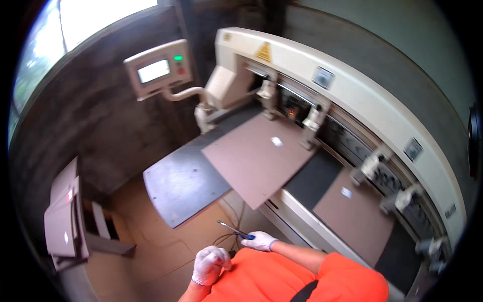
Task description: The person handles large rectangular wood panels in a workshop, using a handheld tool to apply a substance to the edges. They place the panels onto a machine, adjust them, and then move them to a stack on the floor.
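Note:
My right hand (259, 241), in a white knitted glove, is closed round the blue handle of a screwdriver (231, 227). Its metal shaft points away to the left, over the floor. Close against my orange shirt, my left hand (210, 265) wears the same kind of glove, with its fingers curled in. Whatever it may hold is hidden; a small dark piece shows beside it. Beyond my hands, a brown board (261, 156) lies on the machine's table, its far edge under two clamps. A second brown board (356, 216) lies farther right under more clamps.
A long cream machine (352, 85) arches across the back and right. Its control panel (158, 70) stands on a bent arm at the left. A dark metal table plate (188, 183) juts out toward me. Brown boards (63, 221) lean at far left; cables (229, 239) lie on the floor.

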Demonstrator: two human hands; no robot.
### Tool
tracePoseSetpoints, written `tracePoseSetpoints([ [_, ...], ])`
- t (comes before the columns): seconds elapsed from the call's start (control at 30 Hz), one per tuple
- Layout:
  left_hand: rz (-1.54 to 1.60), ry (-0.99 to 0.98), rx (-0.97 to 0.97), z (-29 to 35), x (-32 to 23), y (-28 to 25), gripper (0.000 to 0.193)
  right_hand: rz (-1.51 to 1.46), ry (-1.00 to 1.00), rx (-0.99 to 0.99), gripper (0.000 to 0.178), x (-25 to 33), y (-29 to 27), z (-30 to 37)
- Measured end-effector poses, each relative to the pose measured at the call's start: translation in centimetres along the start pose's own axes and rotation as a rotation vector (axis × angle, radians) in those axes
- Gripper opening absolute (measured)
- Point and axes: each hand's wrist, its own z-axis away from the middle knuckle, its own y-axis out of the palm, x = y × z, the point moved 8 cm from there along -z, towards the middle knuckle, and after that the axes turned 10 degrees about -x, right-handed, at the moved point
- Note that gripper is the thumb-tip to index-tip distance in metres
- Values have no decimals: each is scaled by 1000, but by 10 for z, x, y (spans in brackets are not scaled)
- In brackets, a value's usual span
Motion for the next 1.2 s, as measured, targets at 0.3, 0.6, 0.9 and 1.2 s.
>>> tracePoseSetpoints([
  [0.3,26,-160,21,-22,-2,-13,35,-52,143,-174,56,-10,-2,11],
  [0.6,7,-246,30,-39,13,-13,35,-48,162,-245,54,-15,-11,20],
  [0.9,121,-336,-46,-44,35,-20,32,-89,182,-240,57,-29,-13,19],
  [1.2,85,-368,-66,-49,41,-11,31,-70,177,-255,52,-39,-17,20],
])
